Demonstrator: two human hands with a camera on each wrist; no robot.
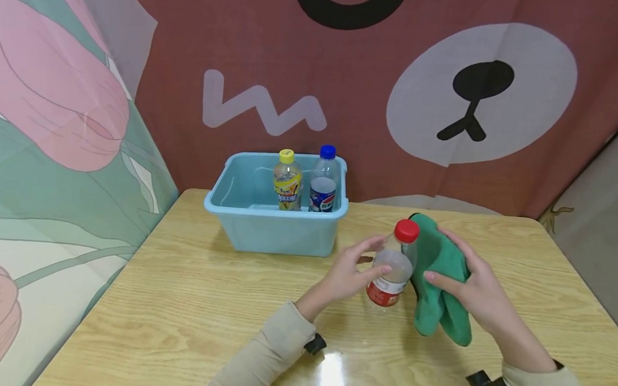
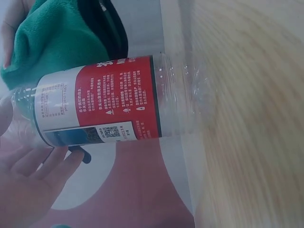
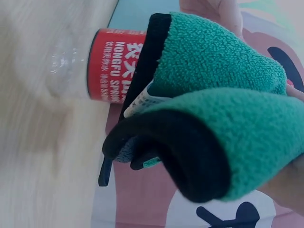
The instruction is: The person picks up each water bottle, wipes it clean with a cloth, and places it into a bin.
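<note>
My left hand [image 1: 348, 273] holds a clear plastic water bottle [image 1: 385, 292] with a red cap and a red-and-white label, thumb on the near side of its upper half. The bottle stands upright, its base close over the wooden table. From the right, my right hand [image 1: 481, 289] grips a folded green cloth [image 1: 437, 271] with dark edging, pressed up to the bottle's side. In the left wrist view the fingers [image 2: 61, 164] curve along the bottle's upper part. The right wrist view shows the fluffy cloth [image 3: 204, 57] overlapping part of the red label [image 3: 111, 61].
A light blue plastic basin [image 1: 285, 236] stands at the back of the table [image 1: 174, 314], left of the hands. Inside are a yellow-capped bottle [image 1: 288, 192] and a blue-capped bottle [image 1: 323, 194] with a Pepsi label. Printed fabric [image 1: 347, 89] hangs behind the table.
</note>
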